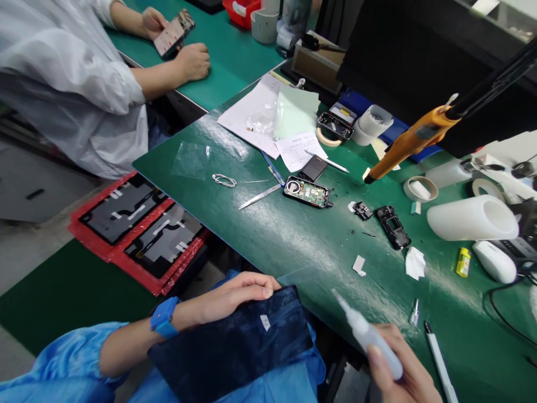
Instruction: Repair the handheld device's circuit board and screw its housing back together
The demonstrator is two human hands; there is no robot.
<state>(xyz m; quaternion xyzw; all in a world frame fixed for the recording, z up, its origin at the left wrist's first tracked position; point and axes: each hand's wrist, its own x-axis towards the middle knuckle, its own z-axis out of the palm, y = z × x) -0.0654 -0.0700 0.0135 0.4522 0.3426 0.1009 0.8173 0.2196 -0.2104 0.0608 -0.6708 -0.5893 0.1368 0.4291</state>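
Counter: green mat, smooth, slight sheen. Dark panel: glossy glass look. Squeeze bottle: translucent matt plastic. Tweezers: bare shiny metal. Sleeves: blue, smooth cloth. Sheets: matt paper.

Electronics repair workshop (dismantled phone, tweezers).
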